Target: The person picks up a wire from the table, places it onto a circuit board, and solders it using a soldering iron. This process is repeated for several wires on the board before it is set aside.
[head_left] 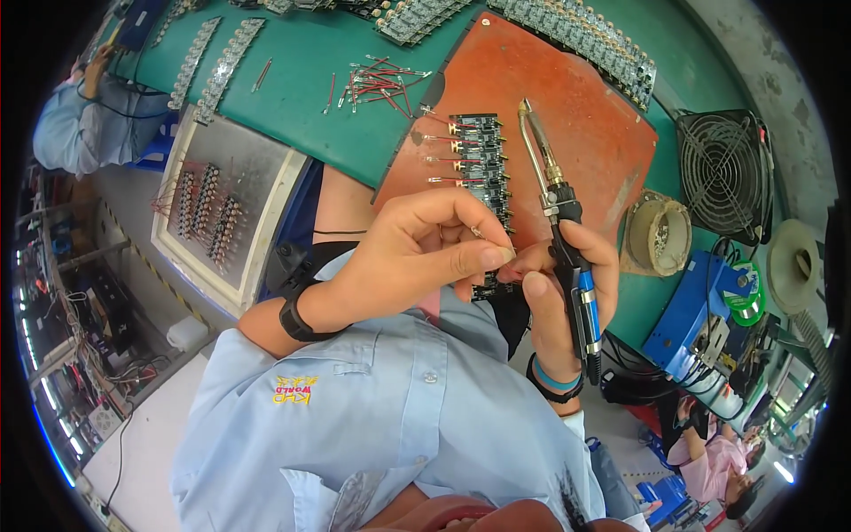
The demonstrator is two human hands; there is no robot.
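Note:
My left hand is closed in a pinch over the near end of the circuit board strip. A short wire lead with a silvery end shows between its fingers; the rest of the lead is hidden. My right hand grips a soldering iron with a black and blue handle, its metal tip pointing away from me. The fingertips of both hands meet. Beneath them, a black circuit board strip lies on a reddish-brown work board. Several red leads stick out from the strip's left side.
Loose red leads lie on the green mat, with more board strips behind. At right stand a round holder, a black fan and a blue box. A framed tray holds finished-looking boards at left.

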